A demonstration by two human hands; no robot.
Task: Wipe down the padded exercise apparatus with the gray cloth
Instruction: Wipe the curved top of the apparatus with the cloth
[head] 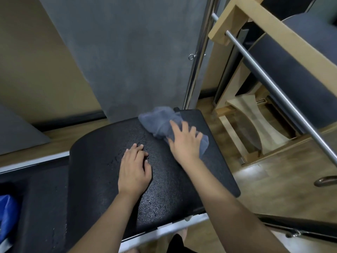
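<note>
The gray cloth lies bunched at the far right corner of the black padded apparatus, under the right hand, whose straight, spread fingers press it flat. The left hand rests open on the wet-looking pad. Pushed further, the cloth could slide off that edge, and the bracing palm may slip.

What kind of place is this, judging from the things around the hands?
Probably a Pilates or fitness studio. The right hand presses a gray cloth on a black padded bench, and a wooden frame with a metal bar stands beside it.
</note>
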